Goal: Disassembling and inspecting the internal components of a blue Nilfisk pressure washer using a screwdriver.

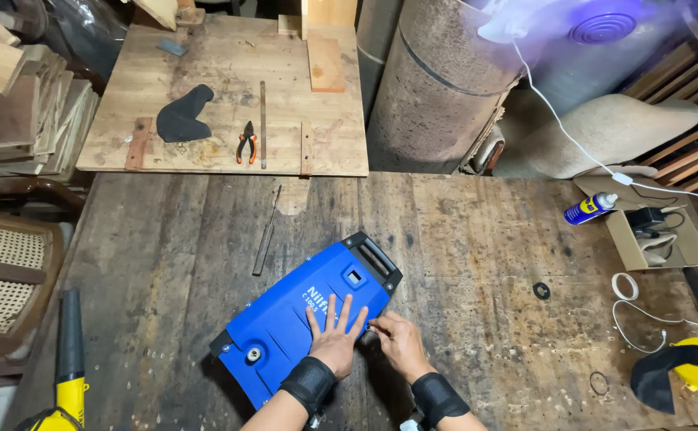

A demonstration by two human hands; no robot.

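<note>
Pressing left hand (334, 335) flat, open, on blue cover (301, 315); right hand (395, 339) pinching cover's edge.

Orange-handled pliers (246, 142), spray can (591, 208), cardboard box (684, 243), perhaps a file (266, 231)

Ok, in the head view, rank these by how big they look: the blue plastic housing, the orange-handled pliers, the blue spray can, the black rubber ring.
1. Blue plastic housing
2. Blue spray can and orange-handled pliers: look alike, and the pliers lie farther off, so unranked
3. Black rubber ring
</note>
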